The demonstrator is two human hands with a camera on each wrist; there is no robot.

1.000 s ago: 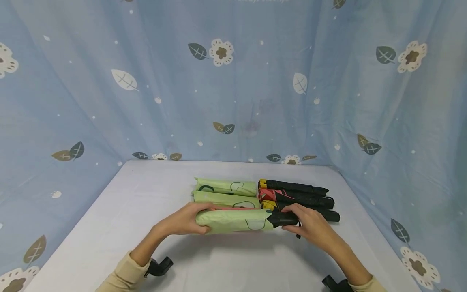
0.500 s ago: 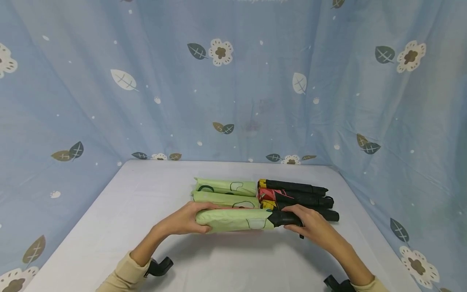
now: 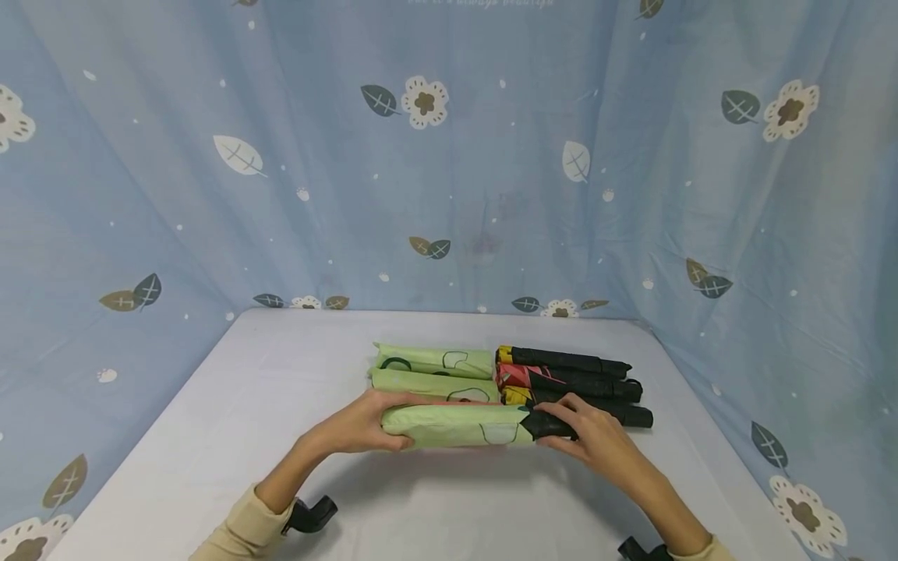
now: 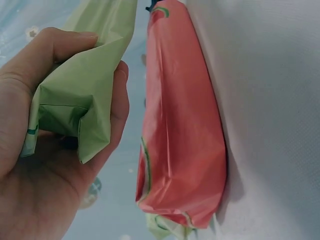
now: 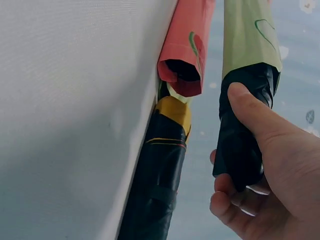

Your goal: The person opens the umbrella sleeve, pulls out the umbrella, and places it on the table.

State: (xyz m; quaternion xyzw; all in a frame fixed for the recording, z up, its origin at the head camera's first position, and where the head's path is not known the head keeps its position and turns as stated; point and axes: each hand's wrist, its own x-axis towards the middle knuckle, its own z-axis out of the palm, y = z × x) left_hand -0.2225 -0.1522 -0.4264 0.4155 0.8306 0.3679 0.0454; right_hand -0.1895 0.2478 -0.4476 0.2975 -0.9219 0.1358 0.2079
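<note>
My left hand [image 3: 365, 422] grips the left end of a light green umbrella sleeve [image 3: 449, 425], thumb below and fingers over the top. In the left wrist view its folded end [image 4: 75, 110] sits between thumb and fingers. From the sleeve's right mouth sticks a black folded umbrella [image 5: 240, 130], pinched by my right hand [image 3: 596, 432] with the thumb near the sleeve's edge. The sleeve and umbrella are held level above the table. Just behind lies a red sleeve [image 4: 182, 115], mostly hidden in the head view; its open mouth shows in the right wrist view.
Two more green sleeves [image 3: 435, 382] lie in a row farther back on the white table [image 3: 302, 351]. To their right are three black folded umbrellas [image 3: 568, 360] with yellow or red ends. A blue patterned curtain [image 3: 449, 195] surrounds the table's back and sides.
My right hand first slides right along the umbrella, then comes back left, closer to the sleeve's mouth. The dangling black strap is now hidden. Sleeve and left hand have shifted slightly right.
</note>
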